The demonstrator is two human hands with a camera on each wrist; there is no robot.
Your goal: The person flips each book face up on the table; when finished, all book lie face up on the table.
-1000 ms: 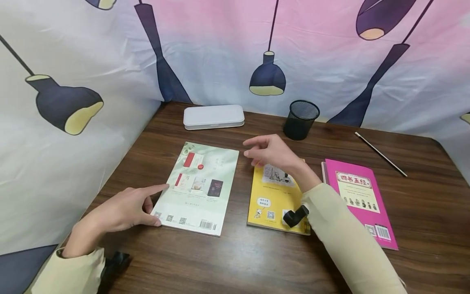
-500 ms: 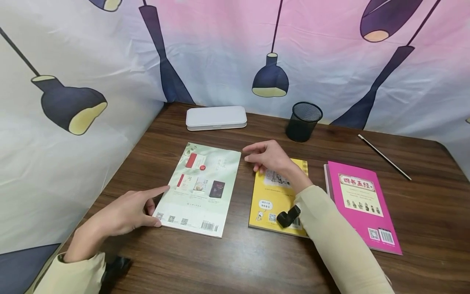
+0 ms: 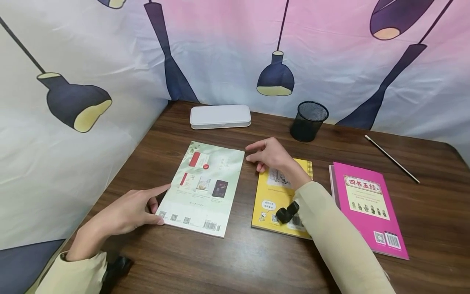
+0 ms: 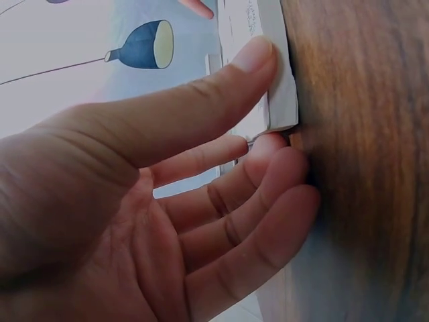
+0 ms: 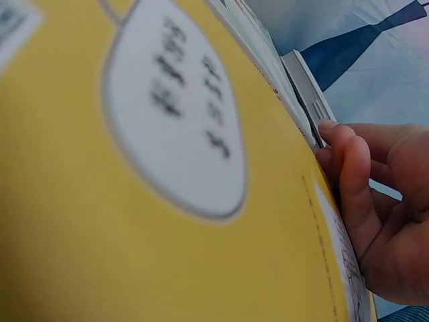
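Observation:
A pale green book (image 3: 209,208) lies on the wooden table, its back cover up. My left hand (image 3: 123,210) rests at its left side, index fingertip at the left edge and thumb at the near corner. In the left wrist view, the thumb (image 4: 221,87) lies against the book's white edge (image 4: 284,94), and the other fingers bend loosely beside it. My right hand (image 3: 273,155) hovers over the far end of a yellow book (image 3: 264,200). Its fingertips are close beside the green book's far right corner; whether they touch it, I cannot tell.
A pink book (image 3: 367,204) lies to the right of the yellow one, partly behind the right sleeve. At the back are a white case (image 3: 220,116) and a black mesh pen cup (image 3: 309,122). A thin stick (image 3: 392,159) lies at the far right. Printed curtains hang behind the table.
The whole head view has shifted slightly. My right hand has come a little lower, nearer the green book's right edge. My left hand stays at the book's left side.

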